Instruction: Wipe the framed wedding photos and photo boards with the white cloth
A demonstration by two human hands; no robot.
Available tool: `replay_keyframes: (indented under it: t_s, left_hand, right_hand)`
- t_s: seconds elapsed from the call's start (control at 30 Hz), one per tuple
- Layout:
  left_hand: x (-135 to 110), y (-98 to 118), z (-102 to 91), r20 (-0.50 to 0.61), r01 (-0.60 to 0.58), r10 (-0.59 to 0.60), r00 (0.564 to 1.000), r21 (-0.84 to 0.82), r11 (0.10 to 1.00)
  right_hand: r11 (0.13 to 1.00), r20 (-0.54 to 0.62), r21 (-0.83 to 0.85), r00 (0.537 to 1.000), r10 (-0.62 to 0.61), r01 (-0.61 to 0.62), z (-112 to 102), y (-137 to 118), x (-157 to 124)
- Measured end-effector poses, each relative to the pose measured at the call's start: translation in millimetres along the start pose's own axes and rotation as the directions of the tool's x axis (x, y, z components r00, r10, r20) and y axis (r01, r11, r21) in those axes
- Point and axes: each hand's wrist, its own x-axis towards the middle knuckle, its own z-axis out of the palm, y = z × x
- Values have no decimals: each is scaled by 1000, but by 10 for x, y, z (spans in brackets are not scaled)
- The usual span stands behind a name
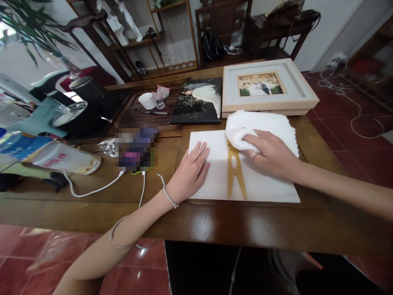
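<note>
A white rectangular board (211, 180) lies flat on the wooden table, with a yellow A-shaped piece (233, 166) on its face. My left hand (192, 170) rests on the board's left part, its fingers stretched out and holding nothing. In my right hand (270, 153) is a bunched white cloth (260, 123), gripped between thumb and fingers. The cloth lies over the board's upper right part and covers the top end of the yellow piece. What is under the cloth is hidden.
Behind the board lie a dark photo panel (199, 100) and a thick pale picture frame (302, 98). To the left are a blurred-out device on white cables (82, 194), a tipped-looking white canister (66, 157), a white cup (147, 100) and a dark pot (92, 92). The table's front edge (202, 225) is close.
</note>
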Motion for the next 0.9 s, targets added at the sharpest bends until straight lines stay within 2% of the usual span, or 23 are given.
replay_keyframes:
  t_s: [0.07,0.13,0.33,0.43,0.53,0.67,0.8,0.9]
  left_hand:
    - [3,1,-1,8,3,-3,1000,4,1000]
    - [6,1,2,8,2,-2,1000,10,1000]
    - [0,-18,-3,32,-5,5,999,-6,1000]
    - [-5,-31,-14,50,-12,13,999,-11,1000]
    - [-4,-31,-19,52,-12,12,999,-6,1000]
    - [3,-17,-10,31,-8,8,1000,-5,1000]
    - [4,-17,10,-1,-3,3,1000,8,1000]
    - [3,-20,17,-5,-1,1,1000,6,1000]
  right_hand:
    - [1000,-48,4,999,23,-22,35,-107,13]
    - [999,-66,21,997,-26,28,52,-269,-68]
    - [954,75,188,965,-251,234,-32,-816,-535]
    - [927,131,218,932,-339,306,-82,-939,-646]
    - [917,130,173,915,-382,358,-106,-879,-597]
    - [934,136,77,924,-358,350,-104,-594,-363]
    - [963,123,-30,957,-262,267,-73,-318,-71]
    - [982,112,-61,979,-169,177,-31,-246,91]
